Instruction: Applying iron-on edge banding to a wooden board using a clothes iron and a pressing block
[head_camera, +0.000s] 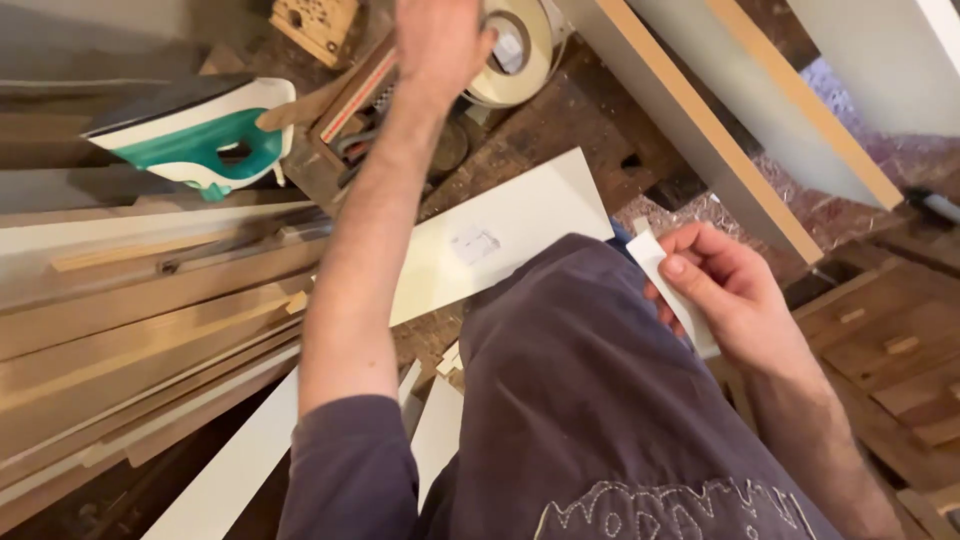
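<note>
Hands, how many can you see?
2. The left hand reaches up to a roll of tape at the top. The right hand holds a white strip on the right.

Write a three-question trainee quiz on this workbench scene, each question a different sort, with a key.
1. True or false: the right hand pinches a white strip.
2. The left hand reaches to: A) the iron B) the roll of white tape C) the white panel.
3. Fill in: the iron's body is white and ____.

Key: 1 true; 2 B; 3 green (teal).
</note>
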